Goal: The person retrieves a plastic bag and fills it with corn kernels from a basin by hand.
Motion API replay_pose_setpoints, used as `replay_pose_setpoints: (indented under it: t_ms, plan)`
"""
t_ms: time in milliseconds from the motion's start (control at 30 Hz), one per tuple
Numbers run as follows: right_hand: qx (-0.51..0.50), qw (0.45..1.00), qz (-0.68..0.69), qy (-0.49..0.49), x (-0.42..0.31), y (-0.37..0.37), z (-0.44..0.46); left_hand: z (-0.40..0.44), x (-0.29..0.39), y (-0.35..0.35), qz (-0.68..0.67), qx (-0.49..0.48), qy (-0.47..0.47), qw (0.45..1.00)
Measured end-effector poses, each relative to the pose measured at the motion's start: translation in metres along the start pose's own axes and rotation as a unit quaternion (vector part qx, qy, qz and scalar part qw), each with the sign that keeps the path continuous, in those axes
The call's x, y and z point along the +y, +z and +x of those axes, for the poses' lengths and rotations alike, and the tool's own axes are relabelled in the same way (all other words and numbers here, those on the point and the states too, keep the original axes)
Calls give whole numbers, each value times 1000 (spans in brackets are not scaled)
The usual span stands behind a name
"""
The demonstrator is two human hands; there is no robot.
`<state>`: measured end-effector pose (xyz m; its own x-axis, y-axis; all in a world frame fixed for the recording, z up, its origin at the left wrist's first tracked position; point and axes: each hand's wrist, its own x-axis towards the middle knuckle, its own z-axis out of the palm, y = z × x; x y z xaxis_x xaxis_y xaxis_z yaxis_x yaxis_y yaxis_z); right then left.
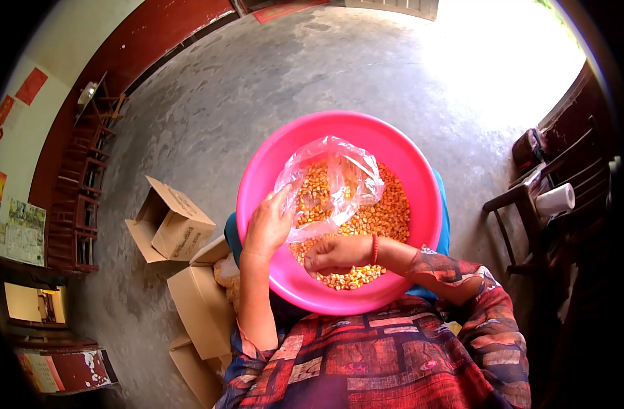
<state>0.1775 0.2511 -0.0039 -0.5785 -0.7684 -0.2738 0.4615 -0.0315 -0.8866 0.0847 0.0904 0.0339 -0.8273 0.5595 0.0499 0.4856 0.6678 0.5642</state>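
A large pink basin (424, 204) rests on my lap, with loose yellow-orange corn kernels (394, 211) inside. Over the kernels lies a clear plastic bag (336, 180), its mouth spread wide. My left hand (270, 223) is at the basin's left side, its fingers closed on the edge of the bag. Lower in the basin, my right hand (339, 252) is held above the kernels with its fingers curled together; whatever it may hold is hidden. A red cord circles the right wrist.
Open cardboard boxes (201, 310) stand close on my left, and another box (182, 228) lies on the concrete floor (189, 123). A wooden chair (523, 204) bearing a white roll (556, 199) is at the right. Stacked benches (77, 204) line the left wall.
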Motion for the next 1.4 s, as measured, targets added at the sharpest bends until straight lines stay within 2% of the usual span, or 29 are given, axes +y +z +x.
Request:
replay_pose_setpoints:
  t_ms: [67,200,267,333,400,467,700,767,800,867,900,933,1000,1067,1100,1267,1333,1400]
  plan:
    - [69,995,14,-76,-34,6,-8,0,-3,1,-5,2,3,1000]
    - [215,947,152,-183,-58,-15,6,2,0,2,-14,-6,-10,1000]
    - [238,934,182,-192,-60,-22,14,1,-2,1,-3,-7,7,1000]
    - [334,896,204,-210,-59,-24,23,0,2,0,-7,0,0,1000]
    - [316,901,192,-226,-45,-36,34,0,7,-2,-14,-3,-3,1000]
    - [371,881,161,-246,-39,-38,44,0,8,-2,-22,-5,-5,1000]
    - [374,899,-26,-225,-30,-36,31,0,8,-2,-21,-14,-34,999]
    - [377,876,-109,-279,-24,-39,25,0,6,-2,-30,-13,-33,999]
    - [377,876,-110,-279,-32,-34,13,0,5,-2,-20,-12,-22,999]
    - [256,950,-65,-167,-48,-24,-18,-1,2,-2,-10,-12,-11,1000]
    - [233,952,-119,-157,-44,-21,-23,-1,1,-1,-10,-11,-13,1000]
    - [225,948,-191,-116,-45,-15,-30,0,0,0,-9,-11,-14,1000]
    - [162,887,-389,-190,-16,-19,-30,-1,1,1,-13,-12,-15,1000]
    - [187,808,-551,-93,4,-12,-34,-1,1,1,-16,-12,-19,1000]
    - [257,754,-605,-24,14,-3,-33,-2,1,1,-16,-10,-14,1000]
    - [211,765,-607,-51,27,27,-39,-2,2,-1,-16,-13,-6,1000]
    - [160,792,-588,10,27,38,-39,-2,1,0,-15,-11,5,1000]
    - [149,799,-583,-17,47,32,-35,-1,-1,2,-11,-12,2,1000]
